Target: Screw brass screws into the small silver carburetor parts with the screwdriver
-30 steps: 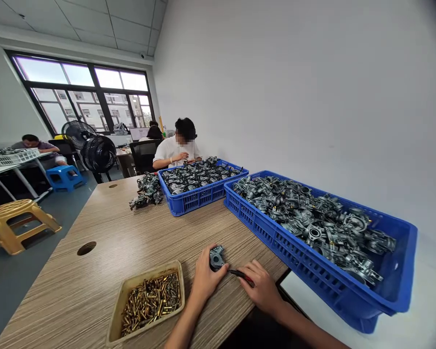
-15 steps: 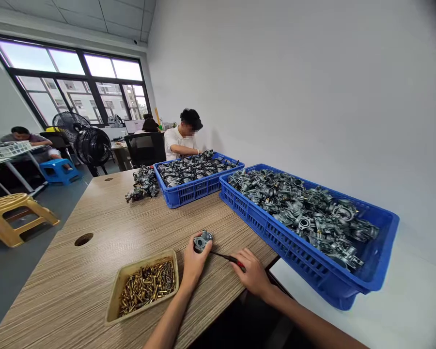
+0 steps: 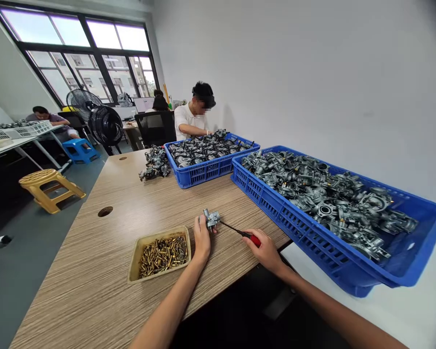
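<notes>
Fingers of the left hand [image 3: 202,238] are closed on a small carburetor [image 3: 213,219], gripping it from its 8 o'clock side; part of this grip is hidden, so I cannot tell where each fingertip presses. The carburetor lies directly against these fingers, just beyond them at about 1 o'clock, with a short stub pointing to 11 o'clock. I judge it to be stiff and rather heavy for its size, not fragile, perhaps slippery if some oil is on it. The thick middle of the body seems the best place to take hold, more than the thin stub.

At 4 o'clock from it, fingers of the right hand [image 3: 267,250] are wrapped around the red handle of a screwdriver [image 3: 242,233]. Its shaft points to 10 o'clock, and the tip is at the carburetor, though whether it touches cannot be told.

Farther out on the tabletop [image 3: 105,252], a tray [image 3: 133,261] of brass pieces [image 3: 163,256] stands at 8 o'clock, near the left wrist. A large crate [image 3: 276,220] of metal parts is at 3 o'clock, a second crate [image 3: 203,172] at 12, and a loose pile [image 3: 155,164] at 10. Behind the second crate sits a co-worker [image 3: 189,118].
</notes>
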A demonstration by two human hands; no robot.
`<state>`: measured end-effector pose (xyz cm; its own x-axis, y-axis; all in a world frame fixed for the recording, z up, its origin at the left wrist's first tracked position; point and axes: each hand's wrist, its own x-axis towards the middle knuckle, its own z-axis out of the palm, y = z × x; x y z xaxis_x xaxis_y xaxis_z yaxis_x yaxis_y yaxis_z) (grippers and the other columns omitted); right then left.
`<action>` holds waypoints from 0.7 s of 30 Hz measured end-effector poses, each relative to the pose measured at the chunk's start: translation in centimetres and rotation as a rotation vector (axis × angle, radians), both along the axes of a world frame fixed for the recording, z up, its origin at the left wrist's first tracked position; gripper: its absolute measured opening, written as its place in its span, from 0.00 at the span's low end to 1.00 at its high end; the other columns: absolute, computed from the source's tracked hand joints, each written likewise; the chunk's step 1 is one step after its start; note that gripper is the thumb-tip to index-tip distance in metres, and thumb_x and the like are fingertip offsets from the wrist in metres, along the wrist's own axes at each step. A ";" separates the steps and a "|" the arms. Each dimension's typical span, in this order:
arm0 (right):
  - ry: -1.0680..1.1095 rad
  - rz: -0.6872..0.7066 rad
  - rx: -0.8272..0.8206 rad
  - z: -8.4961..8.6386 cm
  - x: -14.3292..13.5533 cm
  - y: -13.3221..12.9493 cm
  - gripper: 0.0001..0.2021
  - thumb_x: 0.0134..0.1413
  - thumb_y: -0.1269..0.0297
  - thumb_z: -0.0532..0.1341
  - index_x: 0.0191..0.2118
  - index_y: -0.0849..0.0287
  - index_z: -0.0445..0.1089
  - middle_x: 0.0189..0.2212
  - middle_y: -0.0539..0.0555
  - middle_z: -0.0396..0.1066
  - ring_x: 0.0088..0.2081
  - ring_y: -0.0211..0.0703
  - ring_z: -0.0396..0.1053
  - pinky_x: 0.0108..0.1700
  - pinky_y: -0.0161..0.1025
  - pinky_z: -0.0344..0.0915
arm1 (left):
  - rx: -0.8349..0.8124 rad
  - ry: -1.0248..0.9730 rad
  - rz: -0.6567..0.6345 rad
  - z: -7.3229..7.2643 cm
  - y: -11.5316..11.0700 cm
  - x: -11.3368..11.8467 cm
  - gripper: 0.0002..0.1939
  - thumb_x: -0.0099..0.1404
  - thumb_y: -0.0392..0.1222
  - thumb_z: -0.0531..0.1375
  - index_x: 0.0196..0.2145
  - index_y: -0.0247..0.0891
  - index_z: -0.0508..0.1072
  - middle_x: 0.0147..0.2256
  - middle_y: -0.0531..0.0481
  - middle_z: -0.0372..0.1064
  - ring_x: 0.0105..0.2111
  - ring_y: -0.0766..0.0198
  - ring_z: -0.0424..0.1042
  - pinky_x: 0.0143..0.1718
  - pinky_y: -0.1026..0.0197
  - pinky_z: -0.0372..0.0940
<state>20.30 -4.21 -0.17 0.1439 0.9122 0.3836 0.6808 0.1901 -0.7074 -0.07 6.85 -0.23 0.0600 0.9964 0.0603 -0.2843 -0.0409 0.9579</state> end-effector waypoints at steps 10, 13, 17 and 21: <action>-0.140 -0.090 0.029 -0.5 0.4 0.7 0.15 0.64 0.66 0.57 0.54 0.54 0.71 0.47 0.58 0.73 0.51 0.55 0.68 0.56 0.57 0.66 | 0.059 0.345 0.151 0.5 -0.4 -0.4 0.25 0.68 0.66 0.54 0.45 0.41 0.67 0.35 0.51 0.67 0.33 0.62 0.69 0.37 0.60 0.65; -0.160 -0.106 0.022 -0.2 0.1 0.9 0.22 0.61 0.70 0.57 0.60 0.54 0.67 0.51 0.59 0.70 0.54 0.55 0.67 0.59 0.59 0.65 | 0.085 0.404 0.154 0.4 -0.4 -0.5 0.24 0.68 0.65 0.54 0.44 0.40 0.67 0.36 0.50 0.68 0.37 0.59 0.70 0.42 0.57 0.64; -0.227 -0.105 0.135 3.5 -0.6 -2.4 0.23 0.62 0.70 0.57 0.62 0.53 0.65 0.54 0.59 0.68 0.57 0.53 0.66 0.60 0.55 0.66 | 0.088 0.445 0.155 0.0 0.0 -0.8 0.24 0.67 0.65 0.55 0.43 0.40 0.67 0.36 0.50 0.69 0.38 0.57 0.69 0.45 0.55 0.64; -0.483 -0.310 0.518 11.2 3.6 -9.4 0.20 0.60 0.71 0.60 0.57 0.50 0.69 0.48 0.57 0.73 0.51 0.52 0.70 0.57 0.53 0.66 | 0.061 0.457 0.139 -0.3 0.2 -1.1 0.26 0.65 0.67 0.55 0.43 0.40 0.66 0.35 0.52 0.67 0.36 0.58 0.68 0.44 0.55 0.63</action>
